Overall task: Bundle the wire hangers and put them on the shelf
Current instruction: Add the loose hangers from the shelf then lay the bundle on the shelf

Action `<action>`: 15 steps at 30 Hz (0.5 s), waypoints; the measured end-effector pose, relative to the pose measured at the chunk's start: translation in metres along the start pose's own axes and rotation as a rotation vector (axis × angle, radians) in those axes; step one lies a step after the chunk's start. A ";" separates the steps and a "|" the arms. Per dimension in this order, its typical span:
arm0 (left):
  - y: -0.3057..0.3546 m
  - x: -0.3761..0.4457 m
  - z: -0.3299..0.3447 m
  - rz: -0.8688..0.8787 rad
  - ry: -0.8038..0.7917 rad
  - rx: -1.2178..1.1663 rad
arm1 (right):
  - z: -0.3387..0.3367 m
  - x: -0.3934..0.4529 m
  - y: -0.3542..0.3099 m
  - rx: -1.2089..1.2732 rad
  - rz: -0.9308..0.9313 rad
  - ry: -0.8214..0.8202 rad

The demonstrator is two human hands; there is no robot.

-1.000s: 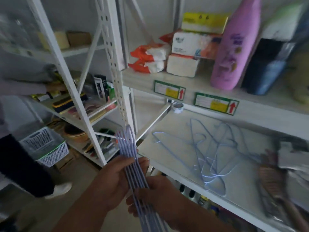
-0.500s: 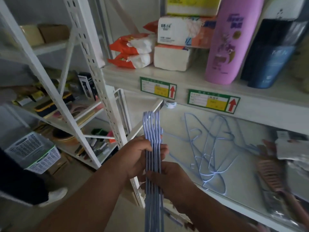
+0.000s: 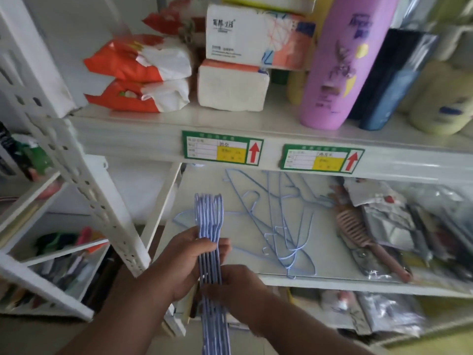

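Note:
A bundle of several light-blue wire hangers (image 3: 208,221) stands upright in front of the white shelf (image 3: 332,284), its top ends over the shelf's left part. My left hand (image 3: 179,262) grips the bundle from the left. My right hand (image 3: 235,285) closes on it from the right, just below. The bundle's lower end runs out of the bottom of the frame. More loose blue wire hangers (image 3: 284,221) lie spread flat on the shelf board to the right of the bundle.
A pink comb (image 3: 358,234) and plastic packets (image 3: 399,221) fill the shelf's right side. The shelf above carries tissue packs (image 3: 230,88), a purple bottle (image 3: 335,65) and a dark bottle. A white perforated upright (image 3: 84,175) stands left, with another stocked rack beyond.
The view has moved closer to the shelf and to the right. Both hands have carried the hanger bundle from beside the upright to in front of the shelf board, keeping it upright.

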State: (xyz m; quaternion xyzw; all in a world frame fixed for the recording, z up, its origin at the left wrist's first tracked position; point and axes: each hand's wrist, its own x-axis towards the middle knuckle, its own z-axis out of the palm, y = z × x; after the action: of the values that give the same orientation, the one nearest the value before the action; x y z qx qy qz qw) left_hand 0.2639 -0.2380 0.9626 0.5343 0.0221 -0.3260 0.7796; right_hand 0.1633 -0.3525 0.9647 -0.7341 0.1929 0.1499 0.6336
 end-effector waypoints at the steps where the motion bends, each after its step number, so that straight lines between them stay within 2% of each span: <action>1: -0.003 0.003 -0.001 0.004 0.006 0.008 | -0.004 0.001 0.002 -0.042 0.020 0.011; 3: -0.006 0.007 0.000 0.010 0.012 0.032 | -0.016 0.009 0.004 -0.046 0.063 0.000; 6: -0.011 0.014 0.002 0.029 0.055 0.060 | -0.045 0.030 0.000 0.224 0.200 0.006; 8: -0.012 0.017 0.003 0.030 0.082 0.042 | -0.071 0.041 -0.004 0.325 0.283 0.123; 12: -0.011 0.022 0.005 0.028 0.081 0.024 | -0.132 0.064 0.010 0.475 0.221 0.348; 15: -0.015 0.024 0.006 0.021 0.112 0.014 | -0.169 0.084 0.022 0.451 0.215 0.455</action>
State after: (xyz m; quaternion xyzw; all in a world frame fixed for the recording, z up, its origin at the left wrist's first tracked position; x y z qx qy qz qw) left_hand 0.2726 -0.2578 0.9434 0.5571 0.0577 -0.2875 0.7770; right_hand 0.2225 -0.5300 0.9323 -0.5657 0.4337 0.0018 0.7013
